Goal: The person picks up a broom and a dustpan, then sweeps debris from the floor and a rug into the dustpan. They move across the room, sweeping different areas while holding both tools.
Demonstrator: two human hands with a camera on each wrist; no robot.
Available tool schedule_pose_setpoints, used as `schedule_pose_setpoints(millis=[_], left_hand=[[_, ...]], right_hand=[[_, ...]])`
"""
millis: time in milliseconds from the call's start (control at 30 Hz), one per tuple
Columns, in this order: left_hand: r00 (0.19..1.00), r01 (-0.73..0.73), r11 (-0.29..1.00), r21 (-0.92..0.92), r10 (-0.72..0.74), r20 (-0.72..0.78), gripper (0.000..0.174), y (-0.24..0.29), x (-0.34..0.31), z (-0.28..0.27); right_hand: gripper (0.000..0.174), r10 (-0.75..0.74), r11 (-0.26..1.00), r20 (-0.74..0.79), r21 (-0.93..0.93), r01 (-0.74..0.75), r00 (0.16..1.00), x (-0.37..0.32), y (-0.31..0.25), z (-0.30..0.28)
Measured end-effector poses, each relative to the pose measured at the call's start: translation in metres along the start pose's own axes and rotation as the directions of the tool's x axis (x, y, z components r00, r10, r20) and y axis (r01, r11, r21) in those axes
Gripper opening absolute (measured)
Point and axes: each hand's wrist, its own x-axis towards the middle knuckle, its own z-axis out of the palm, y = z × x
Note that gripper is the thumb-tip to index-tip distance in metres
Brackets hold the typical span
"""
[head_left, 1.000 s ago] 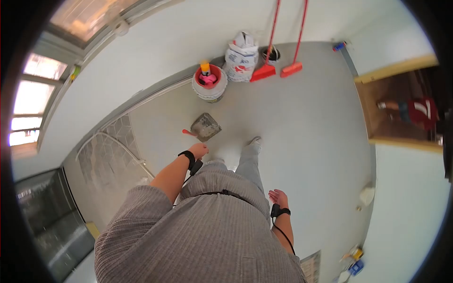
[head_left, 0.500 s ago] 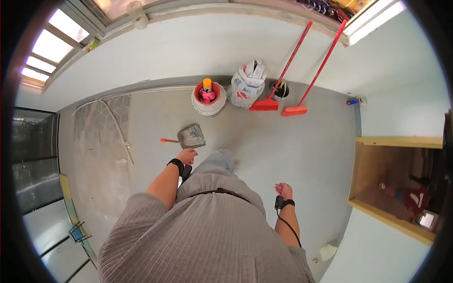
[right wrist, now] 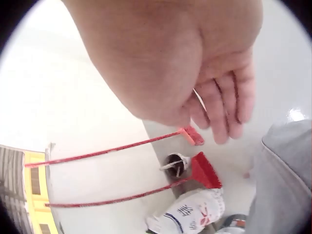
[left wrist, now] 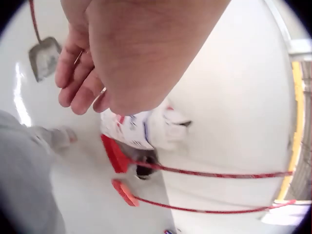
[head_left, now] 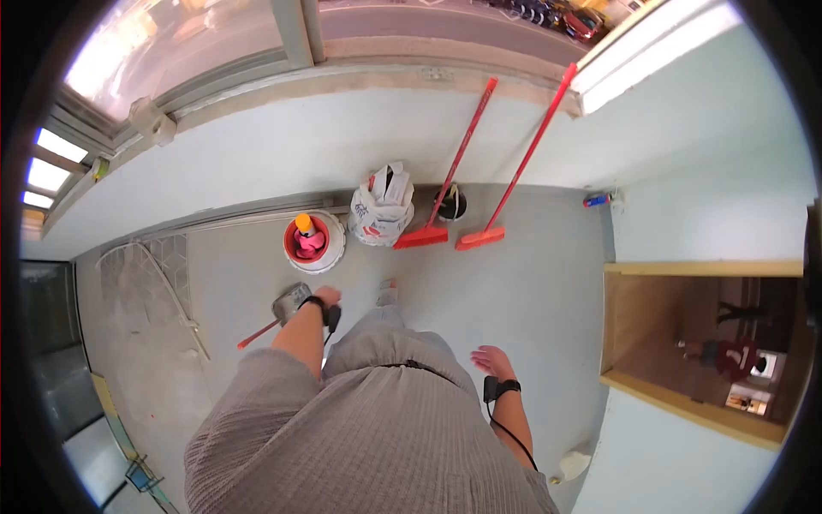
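My left hand point(head_left: 328, 295) hangs at my hip. Its fingers point(left wrist: 73, 85) are loosely curled, lie close together and hold nothing. The wrist view shows bare floor between them and the dustpan point(head_left: 291, 304), so the hand is not touching it. The dustpan lies flat on the grey floor point(head_left: 531, 283), below and a little ahead of that hand. Its red handle point(head_left: 257, 334) points back toward the tiled strip, which looks to me like how a pan lies when it is simply put down.

My right hand point(head_left: 490, 360) hangs out from my side. It is empty too, with the fingers point(right wrist: 222, 112) relaxed and slightly bent, side by side.

Ahead of me, along the foot of the wall, a red bucket point(head_left: 310, 242) sits nested in a white one with a yellow-capped can and something pink in it. Just beside it is a printed white sack point(head_left: 381, 210), slumped with its top open. Two red brooms point(head_left: 445, 184) stand with their heads on the floor and their handles propped against the wall, I think so that they stay upright. A small dark pot point(head_left: 455, 206) sits between the brooms and the sack.
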Motion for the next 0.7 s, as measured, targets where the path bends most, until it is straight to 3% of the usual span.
schedule_pose_setpoints(millis=[33,67,100,133,167,233,300,333,367,433,467,500,533,567,600,633,667,700], left_hand=[[0.997,-0.052,0.998,0.032,0.053,-0.052,0.026,0.022,0.019,-0.038],[0.987,0.015,0.995,-0.094,-0.029,-0.159,0.027,0.035,0.042,-0.06],[0.938,0.028,0.866,-0.499,-0.195,-0.287,0.021,0.063,0.037,-0.109],[0.842,-0.139,0.872,-0.47,-0.146,-0.52,0.021,0.061,0.077,-0.11],[0.821,-0.177,0.841,-0.511,-0.16,-0.548,0.023,0.087,0.06,-0.167],[0.857,-0.229,0.539,-0.811,-0.283,-0.431,0.023,0.125,0.017,-0.256],[0.817,-0.246,0.496,-0.833,-0.356,-0.453,0.022,0.124,0.007,-0.277],[0.785,-0.269,0.473,-0.839,-0.397,-0.476,0.021,0.117,0.0,-0.277],[0.746,-0.249,0.451,-0.857,-0.475,-0.466,0.021,0.106,-0.008,-0.266],[0.593,-0.048,0.578,-0.815,-0.64,-0.489,0.02,0.091,-0.019,-0.218],[0.529,0.081,0.556,-0.827,-0.727,-0.437,0.02,0.081,-0.028,-0.182],[0.461,0.196,0.513,-0.836,-0.801,-0.383,0.02,0.069,-0.031,-0.123],[0.359,0.279,0.578,-0.767,-0.804,-0.475,0.023,0.036,-0.006,0.001],[0.231,0.404,0.169,-0.899,-0.97,-0.079,0.027,0.089,-0.075,-0.039],[0.11,0.465,-0.057,-0.884,-0.987,0.121,0.029,0.121,-0.107,-0.024],[-0.127,0.372,-0.304,-0.877,-0.953,0.276,0.029,0.143,-0.115,0.033],[-0.198,0.203,-0.467,-0.86,-0.88,0.431,0.033,0.189,-0.14,0.033],[-0.151,0.19,-0.587,-0.787,-0.809,0.568,0.031,0.215,-0.138,0.103]], right_hand=[[0.034,-0.142,0.983,-0.131,0.097,0.155,0.981,0.011,-0.01,-0.02],[0.032,-0.263,0.933,-0.268,0.172,0.315,0.927,0.02,-0.026,-0.038],[0.032,-0.267,0.938,-0.255,0.155,0.312,0.929,0.03,-0.049,-0.053],[0.031,-0.212,0.932,-0.294,0.226,0.283,0.932,0.041,-0.077,-0.062],[0.03,-0.151,0.922,-0.323,0.294,0.251,0.934,0.055,-0.102,-0.068],[0.031,-0.197,0.951,-0.258,0.186,0.248,0.946,0.065,-0.177,-0.058],[0.034,-0.3,0.948,-0.139,0.065,0.311,0.944,0.091,-0.242,-0.07],[0.035,-0.361,0.932,-0.036,0.03,0.362,0.932,0.124,-0.277,-0.086],[0.037,-0.329,0.933,-0.007,0.148,0.327,0.944,0.154,-0.319,-0.101],[0.035,-0.347,0.899,0.025,0.293,0.325,0.938,0.205,-0.416,-0.121],[0.035,-0.247,0.905,0.073,0.373,0.203,0.966,0.224,-0.468,-0.126],[0.034,-0.382,0.866,-0.042,0.332,0.374,0.923,0.198,-0.501,-0.093],[0.037,-0.393,0.838,-0.023,0.402,0.368,0.919,0.199,-0.532,-0.082],[0.039,-0.4,0.803,-0.009,0.477,0.356,0.916,0.207,-0.557,-0.084],[0.041,-0.346,0.793,0.07,0.554,0.252,0.936,0.205,-0.579,-0.081],[0.044,-0.286,0.773,0.154,0.62,0.133,0.946,0.203,-0.593,-0.071],[0.048,-0.325,0.778,0.071,0.588,0.223,0.943,0.207,-0.599,-0.061],[0.045,-0.304,0.767,0.16,0.625,0.142,0.939,0.224,-0.608,-0.067]])
